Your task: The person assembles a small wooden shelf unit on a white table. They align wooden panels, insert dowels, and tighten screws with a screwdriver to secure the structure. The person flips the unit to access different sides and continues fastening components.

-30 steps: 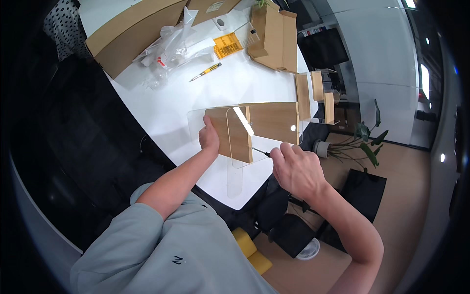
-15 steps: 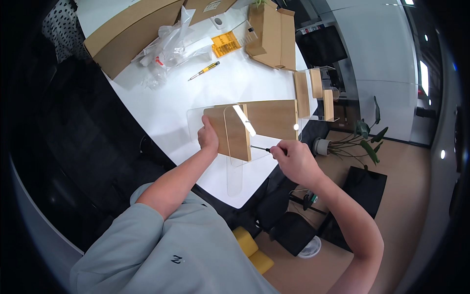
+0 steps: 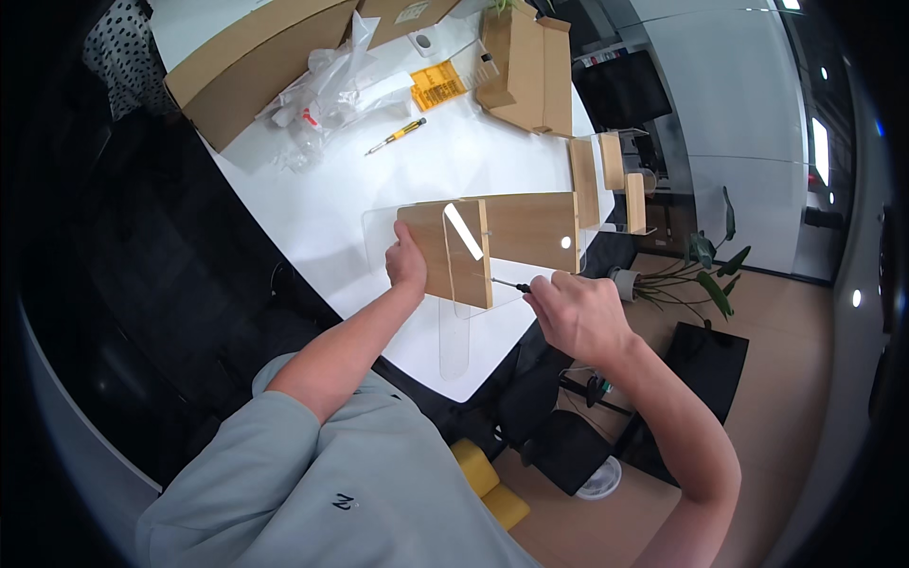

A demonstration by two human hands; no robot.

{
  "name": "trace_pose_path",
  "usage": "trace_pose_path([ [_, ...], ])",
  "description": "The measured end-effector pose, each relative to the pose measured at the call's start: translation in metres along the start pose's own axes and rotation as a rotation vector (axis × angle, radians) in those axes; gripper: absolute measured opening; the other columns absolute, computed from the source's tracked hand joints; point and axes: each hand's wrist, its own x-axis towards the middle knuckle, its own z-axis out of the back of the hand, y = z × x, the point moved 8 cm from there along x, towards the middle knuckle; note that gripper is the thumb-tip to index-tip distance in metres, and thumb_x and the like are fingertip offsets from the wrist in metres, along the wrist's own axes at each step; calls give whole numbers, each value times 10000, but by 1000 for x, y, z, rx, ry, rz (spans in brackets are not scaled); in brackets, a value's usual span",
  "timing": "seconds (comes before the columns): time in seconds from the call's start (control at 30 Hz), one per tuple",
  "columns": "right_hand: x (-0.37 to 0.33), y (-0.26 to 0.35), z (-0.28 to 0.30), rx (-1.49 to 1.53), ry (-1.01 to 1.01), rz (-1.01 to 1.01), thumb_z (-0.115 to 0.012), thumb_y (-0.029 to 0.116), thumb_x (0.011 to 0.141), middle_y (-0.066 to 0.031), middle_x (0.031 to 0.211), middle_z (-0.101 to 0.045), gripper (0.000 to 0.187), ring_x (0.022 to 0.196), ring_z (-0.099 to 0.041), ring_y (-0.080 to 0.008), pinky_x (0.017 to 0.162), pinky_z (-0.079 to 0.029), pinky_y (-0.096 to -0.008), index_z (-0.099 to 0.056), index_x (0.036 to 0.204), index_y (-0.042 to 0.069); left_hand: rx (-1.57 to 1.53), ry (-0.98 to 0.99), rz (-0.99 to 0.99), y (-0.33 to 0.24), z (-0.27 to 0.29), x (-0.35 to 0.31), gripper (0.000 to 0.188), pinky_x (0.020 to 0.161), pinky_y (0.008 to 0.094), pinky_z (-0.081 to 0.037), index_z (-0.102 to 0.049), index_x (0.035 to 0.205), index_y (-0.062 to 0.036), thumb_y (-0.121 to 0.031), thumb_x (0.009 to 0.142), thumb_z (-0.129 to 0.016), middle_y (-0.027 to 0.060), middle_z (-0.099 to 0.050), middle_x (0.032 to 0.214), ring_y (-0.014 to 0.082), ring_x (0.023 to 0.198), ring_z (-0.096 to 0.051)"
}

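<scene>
My left hand [image 3: 407, 261] is closed around the left edge of a light wooden board [image 3: 440, 254]. Clear acrylic panels [image 3: 454, 346] with rounded corners lie against and below it, and a second wooden board [image 3: 533, 227] sits behind to the right. In my right hand [image 3: 583, 320] is the dark handle of a screwdriver [image 3: 511, 284]. Its thin shaft points left, with the tip at the near board's right edge. Whether a screw sits under the tip is too small to tell.
Farther back on the white table [image 3: 284, 213] lie a yellow-handled screwdriver [image 3: 396, 137], crumpled clear plastic [image 3: 317, 104], an orange printed packet [image 3: 437, 85] and opened cardboard boxes [image 3: 525, 71]. More wood and acrylic pieces [image 3: 584, 180] stand at the right edge. A black chair [image 3: 566, 450] is beside the table.
The near board has shifted slightly right and turned a little. My right hand and the screwdriver have moved slightly right, the tip staying at the board's edge.
</scene>
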Motion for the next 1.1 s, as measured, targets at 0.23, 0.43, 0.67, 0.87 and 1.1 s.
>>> trace_pose_path([
  [0.23, -12, -31, -31, 544, 180, -679, -664, 270, 981, -188, 681, -695, 345, 629, -694, -356, 605, -553, -398, -730, 866, -48, -29, -8, -12, 7, 3, 10, 898, 1006, 423, -473, -735, 1141, 15, -749, 992, -288, 178, -723, 1168, 328, 1138, -653],
  [0.43, -1, 12, 0, -149, 86, -70, -689, 254, 946, -58, 769, -565, 233, 576, -648, -195, 460, -485, -322, -569, 1015, 66, -21, -13, -9, 4, 2, 8, 896, 1005, 421, -473, -738, 1134, 17, -749, 994, -296, 180, -725, 1159, 324, 1135, -655],
  [0.67, -6, 23, 1, -375, -104, 326, -631, 141, 890, -31, 837, -511, 89, 672, -556, -134, 485, -474, -278, -621, 929, 62, -28, 1, -17, 8, 0, 9, 904, 1017, 422, -468, -723, 1182, 26, -750, 990, -302, 182, -717, 1185, 325, 1150, -650],
  [0.87, 1, 2, -11, -23, -1, -45, -659, 157, 928, -108, 696, -593, 150, 580, -628, -251, 556, -528, -356, -679, 876, 18, -61, -11, 3, 9, 2, 9, 896, 1024, 422, -468, -726, 1184, 14, -745, 991, -290, 185, -715, 1200, 330, 1168, -647],
  [1.1, -3, -33, -38, 515, 351, -636, -616, 231, 994, -194, 645, -666, 319, 663, -699, -366, 664, -579, -476, -706, 828, -25, -35, 9, -16, 6, 1, 9, 886, 1018, 423, -469, -731, 1173, 10, -738, 991, -293, 180, -723, 1184, 329, 1156, -654],
])
